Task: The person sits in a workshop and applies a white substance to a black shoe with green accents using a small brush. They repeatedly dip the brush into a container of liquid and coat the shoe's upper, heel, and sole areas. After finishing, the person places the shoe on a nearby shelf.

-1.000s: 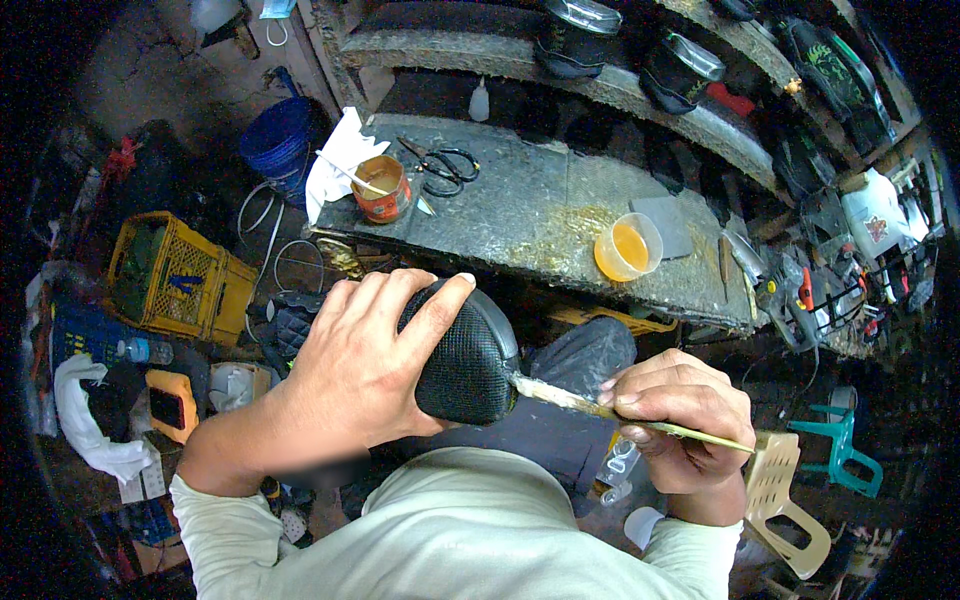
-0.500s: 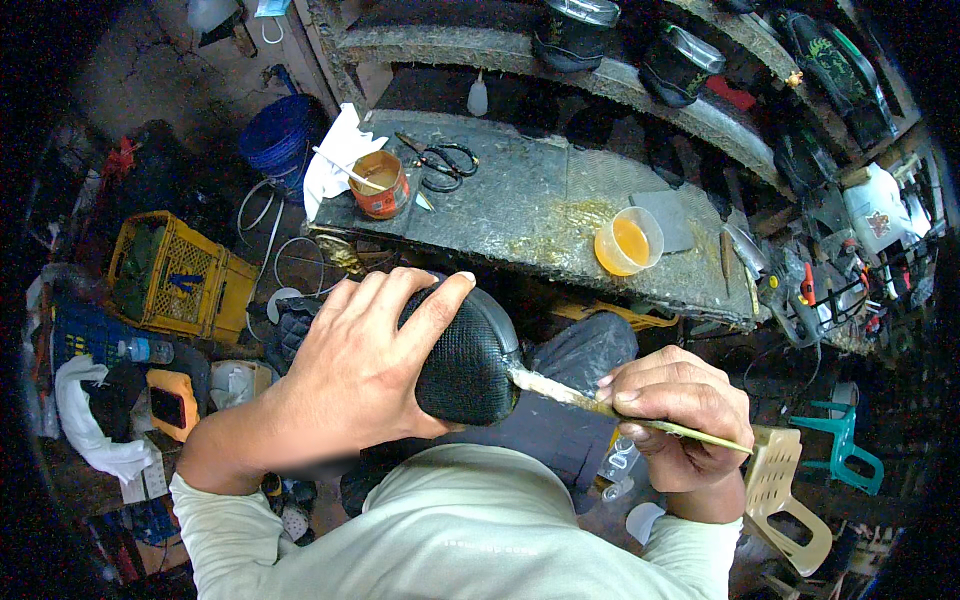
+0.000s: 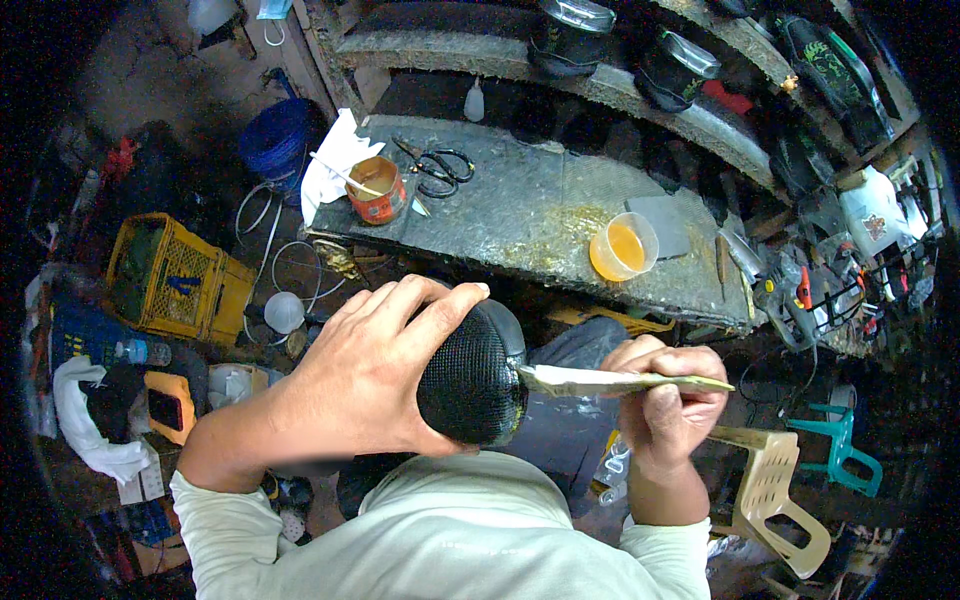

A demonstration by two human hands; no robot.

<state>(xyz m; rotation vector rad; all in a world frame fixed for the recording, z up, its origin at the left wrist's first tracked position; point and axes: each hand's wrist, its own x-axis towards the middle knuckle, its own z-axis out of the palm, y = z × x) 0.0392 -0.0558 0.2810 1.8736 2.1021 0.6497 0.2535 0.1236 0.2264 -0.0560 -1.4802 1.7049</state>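
Note:
My left hand [image 3: 355, 375] grips a black shoe-like piece [image 3: 470, 370] with mesh texture and a smooth band, its fingers wrapped over the upper side and thumb underneath. In my right hand [image 3: 670, 400] is a long, narrow brush [image 3: 585, 381] with whitish, coated bristles and a yellow-green handle, lying nearly level, its tip touching the piece's right edge. The piece's far side is hidden by my left hand. Beyond them on the worn bench [image 3: 510, 205] stand a clear cup of orange liquid [image 3: 620, 250] and a red tin [image 3: 376, 205] with a white stick in it.
Scissors [image 3: 435, 172] and white paper [image 3: 325, 160] lie on the bench, shelves of black footwear [image 3: 565, 45] above it. Left are a blue bucket [image 3: 270, 145], yellow crate [image 3: 160, 265] and loose cable. Tools crowd the right; beige [image 3: 765, 480] and teal [image 3: 840, 450] plastic chairs stand below.
My right hand has shifted left and turned, bringing the brush nearer level along the piece's edge. My left hand and the piece have moved slightly down and right.

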